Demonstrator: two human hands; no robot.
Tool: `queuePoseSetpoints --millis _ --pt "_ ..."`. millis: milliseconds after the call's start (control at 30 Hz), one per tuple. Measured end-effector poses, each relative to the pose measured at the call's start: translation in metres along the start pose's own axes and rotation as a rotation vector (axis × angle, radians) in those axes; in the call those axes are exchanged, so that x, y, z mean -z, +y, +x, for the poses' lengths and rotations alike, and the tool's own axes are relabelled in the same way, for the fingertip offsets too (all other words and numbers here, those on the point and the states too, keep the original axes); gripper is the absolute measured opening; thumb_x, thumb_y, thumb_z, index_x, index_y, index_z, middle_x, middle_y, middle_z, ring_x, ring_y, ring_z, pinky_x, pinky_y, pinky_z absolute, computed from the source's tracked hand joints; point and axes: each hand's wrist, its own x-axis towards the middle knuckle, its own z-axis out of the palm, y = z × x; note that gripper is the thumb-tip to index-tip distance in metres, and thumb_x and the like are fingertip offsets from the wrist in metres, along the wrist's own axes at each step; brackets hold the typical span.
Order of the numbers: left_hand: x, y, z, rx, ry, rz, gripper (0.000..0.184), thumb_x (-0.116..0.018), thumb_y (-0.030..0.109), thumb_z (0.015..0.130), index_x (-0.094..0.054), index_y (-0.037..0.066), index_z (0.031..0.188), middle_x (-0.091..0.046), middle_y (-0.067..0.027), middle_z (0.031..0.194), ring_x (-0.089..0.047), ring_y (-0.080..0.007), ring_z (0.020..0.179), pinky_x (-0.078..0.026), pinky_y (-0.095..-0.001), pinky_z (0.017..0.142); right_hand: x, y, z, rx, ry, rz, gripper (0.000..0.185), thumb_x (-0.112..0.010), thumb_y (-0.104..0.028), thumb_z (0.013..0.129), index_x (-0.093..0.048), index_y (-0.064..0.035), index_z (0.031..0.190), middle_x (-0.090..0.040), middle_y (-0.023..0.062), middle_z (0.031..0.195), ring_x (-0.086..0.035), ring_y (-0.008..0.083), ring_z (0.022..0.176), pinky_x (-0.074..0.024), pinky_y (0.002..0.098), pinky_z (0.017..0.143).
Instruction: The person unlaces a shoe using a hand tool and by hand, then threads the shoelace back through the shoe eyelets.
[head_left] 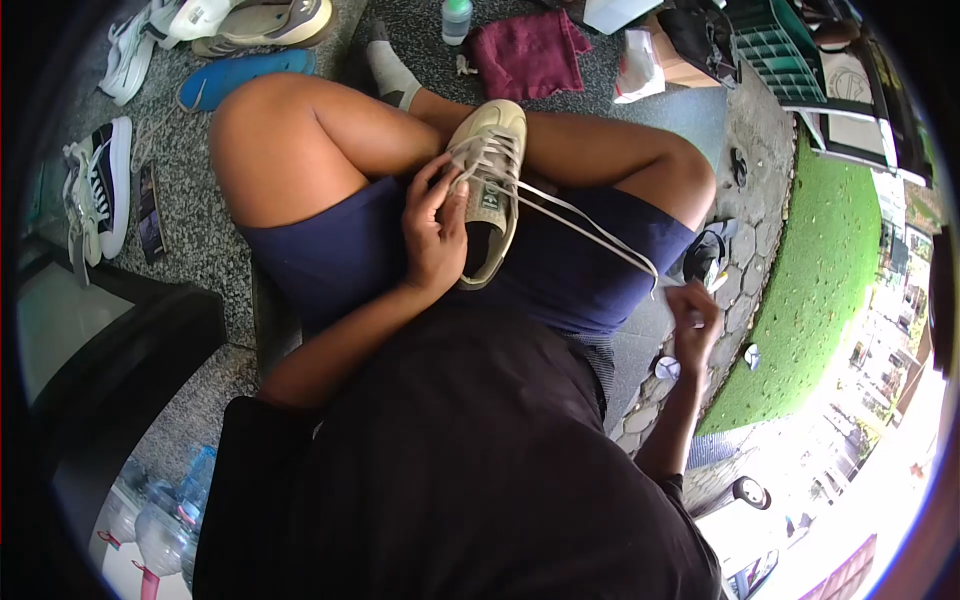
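A beige sneaker with pale laces rests across my crossed legs, toe pointing away from me. My left hand is closed on the side of its upper, thumb and fingers by the lace rows and tongue. Some blur covers those fingertips. From the eyelets a long pale shoelace runs out to the right over my navy shorts. At its far end is my right hand, fingers pinched together beside my right knee. The lace seems to reach those fingers, though blur hides the exact contact.
Sneakers, a blue insole-shaped piece and a black-and-white shoe lie at left. Ahead are a small bottle, a maroon cloth and a green crate. A dark chair-like edge stands at lower left.
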Motion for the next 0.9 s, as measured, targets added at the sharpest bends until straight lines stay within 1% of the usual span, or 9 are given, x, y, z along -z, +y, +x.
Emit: queuePoseSetpoints --millis 67,133,300,367,467,500,567,700,900 --pt "-0.002 -0.002 -0.003 0.009 -0.006 -0.035 0.029 -0.067 0.008 0.105 -0.072 -0.005 0.129 -0.065 -0.0197 0.14 -0.064 -0.0343 0.126 -0.05 -0.0419 0.11 0.041 0.068 -0.03 -0.229 0.177 0.088 0.005 -0.078 -0.001 0.092 -0.078 0.0036 0.09 -0.07 0.0057 0.084 -0.062 0.0117 0.077 -0.048 0.028 0.069" --pt "-0.002 -0.001 -0.006 -0.127 -0.062 0.071 0.029 -0.068 0.007 0.104 -0.072 -0.004 0.131 -0.065 -0.0205 0.14 -0.064 -0.0345 0.126 -0.05 -0.0427 0.11 0.057 0.088 -0.044 -0.371 0.003 -0.015 0.01 -0.079 -0.007 0.093 -0.077 0.0031 0.091 -0.071 0.0061 0.086 -0.062 0.0108 0.078 -0.0487 0.0281 0.07" --pt "0.013 0.01 0.018 -0.163 -0.148 0.031 0.042 -0.077 0.009 0.096 -0.07 0.001 0.136 -0.07 -0.0155 0.131 -0.068 -0.0351 0.116 -0.053 -0.0429 0.103 0.011 0.039 -0.001 -0.071 0.173 -0.178 0.024 -0.087 -0.025 0.093 -0.08 -0.0019 0.096 -0.072 0.0041 0.081 -0.057 0.0079 0.07 -0.0438 0.0281 0.058" --pt "0.026 0.029 0.033 -0.234 -0.256 0.16 0.04 -0.077 0.007 0.095 -0.072 0.002 0.134 -0.07 -0.0163 0.129 -0.069 -0.0331 0.114 -0.054 -0.0404 0.101 -0.015 -0.002 0.034 0.074 0.388 -0.223 0.019 -0.082 -0.02 0.098 -0.081 -0.0012 0.098 -0.075 0.0106 0.082 -0.066 0.0146 0.069 -0.0496 0.0324 0.06" --pt "0.032 0.041 0.052 -0.364 -0.401 0.344 0.038 -0.078 0.004 0.09 -0.076 0.004 0.128 -0.071 -0.0185 0.12 -0.072 -0.0341 0.105 -0.057 -0.0388 0.094 -0.067 -0.07 0.073 0.299 0.18 0.023 0.027 -0.073 0.0 0.09 -0.078 -0.0044 0.116 -0.076 0.014 0.097 -0.075 0.0304 0.085 -0.0583 0.0409 0.075" --pt "0.033 0.042 0.057 -0.362 -0.468 0.396 0.035 -0.078 0.005 0.09 -0.076 0.003 0.125 -0.072 -0.0185 0.12 -0.073 -0.0344 0.105 -0.057 -0.0395 0.094 -0.086 -0.083 0.085 0.38 0.06 -0.076 0.022 -0.071 -0.008 0.101 -0.077 -0.0024 0.122 -0.077 0.0169 0.103 -0.076 0.0289 0.094 -0.0583 0.0369 0.086" --pt "0.032 0.041 0.071 -0.331 -0.502 0.361 0.028 -0.078 0.008 0.093 -0.076 0.0 0.12 -0.074 -0.0192 0.118 -0.074 -0.0355 0.106 -0.057 -0.0411 0.093 -0.132 -0.096 0.088 0.326 -0.106 -0.012 0.04 -0.071 -0.006 0.092 -0.072 -0.0042 0.132 -0.075 0.0236 0.124 -0.075 0.0376 0.108 -0.0579 0.0457 0.096" --pt "0.003 0.04 0.121 -0.407 -0.357 0.307 0.033 -0.075 0.021 0.101 -0.073 0.0 0.127 -0.074 -0.0222 0.12 -0.073 -0.0369 0.11 -0.057 -0.0417 0.094 -0.155 -0.106 0.076 0.202 -0.31 -0.102 0.035 -0.073 -0.009 0.088 -0.075 -0.0061 0.122 -0.077 0.0228 0.103 -0.075 0.0421 0.094 -0.0594 0.048 0.084" --pt "-0.056 -0.016 0.148 -0.004 -0.606 0.186 0.06 -0.093 0.043 0.079 -0.077 0.001 0.119 -0.078 -0.0221 0.108 -0.077 -0.0321 0.099 -0.06 -0.0405 0.09 -0.131 -0.128 0.041 0.243 -0.24 -0.093 0.004 -0.074 -0.01 0.088 -0.072 -0.0075 0.092 -0.069 0.0176 0.073 -0.069 0.0392 0.065 -0.0515 0.0478 0.059"
